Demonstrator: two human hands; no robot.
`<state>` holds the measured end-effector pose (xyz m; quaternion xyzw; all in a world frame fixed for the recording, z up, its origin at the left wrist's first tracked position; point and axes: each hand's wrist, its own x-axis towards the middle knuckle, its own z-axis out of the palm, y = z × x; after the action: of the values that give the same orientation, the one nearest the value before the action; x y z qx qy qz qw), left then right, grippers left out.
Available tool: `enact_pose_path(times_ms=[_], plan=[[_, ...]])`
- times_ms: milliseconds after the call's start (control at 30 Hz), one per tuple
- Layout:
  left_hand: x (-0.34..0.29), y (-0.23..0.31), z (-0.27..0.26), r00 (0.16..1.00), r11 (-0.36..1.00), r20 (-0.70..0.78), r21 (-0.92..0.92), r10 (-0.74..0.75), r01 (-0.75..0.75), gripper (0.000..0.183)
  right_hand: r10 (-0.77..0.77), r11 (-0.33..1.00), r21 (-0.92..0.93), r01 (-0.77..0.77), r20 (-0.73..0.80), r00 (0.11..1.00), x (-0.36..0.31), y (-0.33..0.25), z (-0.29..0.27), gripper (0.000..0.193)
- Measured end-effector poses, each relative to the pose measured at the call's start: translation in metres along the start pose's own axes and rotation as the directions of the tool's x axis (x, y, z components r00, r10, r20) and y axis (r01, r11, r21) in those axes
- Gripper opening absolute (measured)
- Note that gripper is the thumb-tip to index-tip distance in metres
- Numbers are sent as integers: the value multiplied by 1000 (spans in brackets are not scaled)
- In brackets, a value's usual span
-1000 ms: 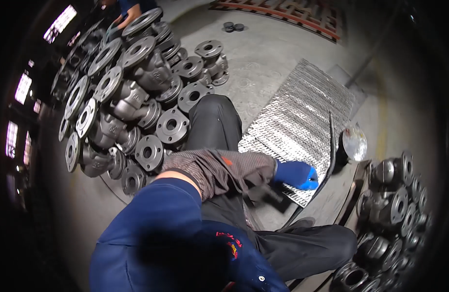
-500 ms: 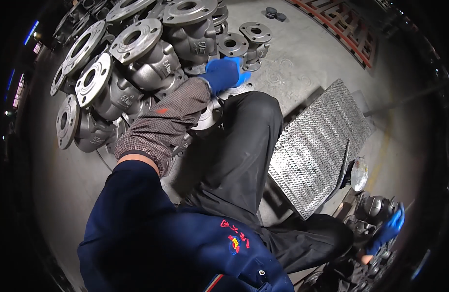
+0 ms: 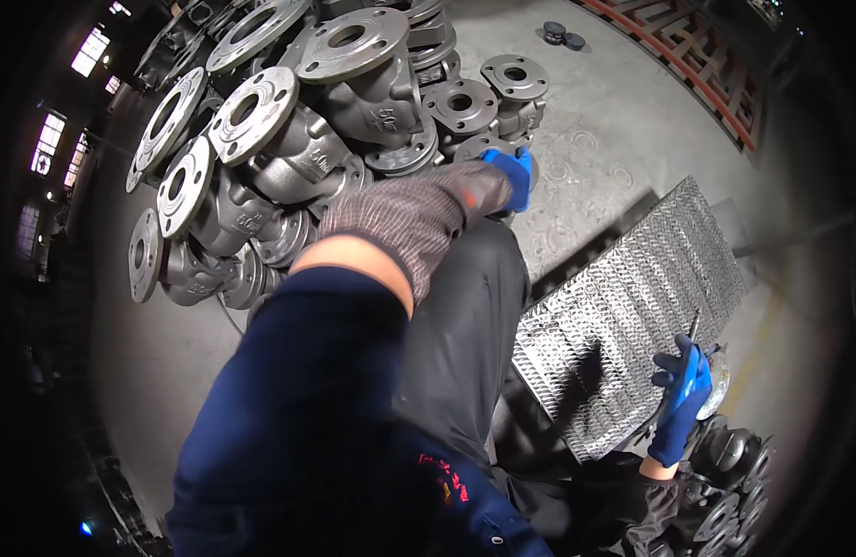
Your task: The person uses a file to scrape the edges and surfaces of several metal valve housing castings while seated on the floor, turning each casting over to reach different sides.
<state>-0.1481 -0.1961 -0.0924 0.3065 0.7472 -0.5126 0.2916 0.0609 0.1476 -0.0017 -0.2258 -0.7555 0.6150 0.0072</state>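
Observation:
My left hand (image 3: pixel 512 176), in a blue glove, reaches forward past my knee. Its fingers curl over the flange of a grey cast-metal valve body (image 3: pixel 484 147) at the near edge of the pile; the lower part of that casting is hidden by my arm and knee. On the right, my gloved right hand (image 3: pixel 680 395) is raised over the near right edge of a textured metal plate (image 3: pixel 623 297). A thin metal rod-like tool (image 3: pixel 695 324) sticks up from its fingers, some of which are partly spread. The tool's lower part is hidden by the hand.
Flanged valve bodies (image 3: pixel 261 139) are piled at the left and front. More dark castings (image 3: pixel 730 483) lie at the lower right. A pale round disc (image 3: pixel 718 385) sits behind my right hand. Two small black round pieces (image 3: pixel 564 37) and an orange-red rack (image 3: pixel 697 65) are farther off.
My right hand has come in from the lower right to the plate with the thin tool. My left hand has shifted right and slightly down in view. The view itself has also shifted.

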Motion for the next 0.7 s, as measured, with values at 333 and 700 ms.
enact_pose_path(times_ms=[333,700], plan=[[21,2,6,961,708,-164,-705,-222,43,52,66,981,162,-105,227,972,53,14,56,39],[-26,-46,44,744,-86,-18,-991,-668,-102,37,112,969,150,-195,436,893,116,65,335,35]])
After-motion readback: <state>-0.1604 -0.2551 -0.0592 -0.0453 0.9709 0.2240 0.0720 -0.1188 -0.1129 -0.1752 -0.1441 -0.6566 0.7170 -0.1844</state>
